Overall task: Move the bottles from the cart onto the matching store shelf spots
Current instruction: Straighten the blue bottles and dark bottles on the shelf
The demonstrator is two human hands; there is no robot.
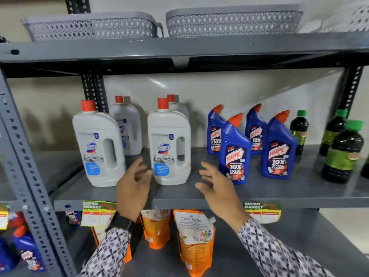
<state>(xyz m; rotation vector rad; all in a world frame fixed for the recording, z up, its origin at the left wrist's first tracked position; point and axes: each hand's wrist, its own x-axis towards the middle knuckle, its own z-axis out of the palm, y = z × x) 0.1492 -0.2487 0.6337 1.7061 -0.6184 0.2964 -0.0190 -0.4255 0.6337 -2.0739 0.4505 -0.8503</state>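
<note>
On the grey middle shelf [279,193] stand several white Domex bottles with red caps; the front two are at the left [98,145] and the centre [169,145]. To their right stand several blue Harpic bottles [234,150] with red spouts, then dark bottles with green caps [343,152]. My left hand [133,186] hovers at the shelf's front edge, just left of the centre Domex bottle, fingers apart, holding nothing. My right hand [216,183] is open between that bottle and the front Harpic bottle. Both hands look slightly blurred. The cart is not in view.
Grey perforated baskets [89,27] sit on the top shelf. Orange Santoor refill pouches [196,240] stand on the lower shelf below my hands. Yellow supermarket price tags [97,213] hang from the shelf edge. A slotted steel upright [26,176] stands at the left, with more Harpic bottles [26,248] beyond it.
</note>
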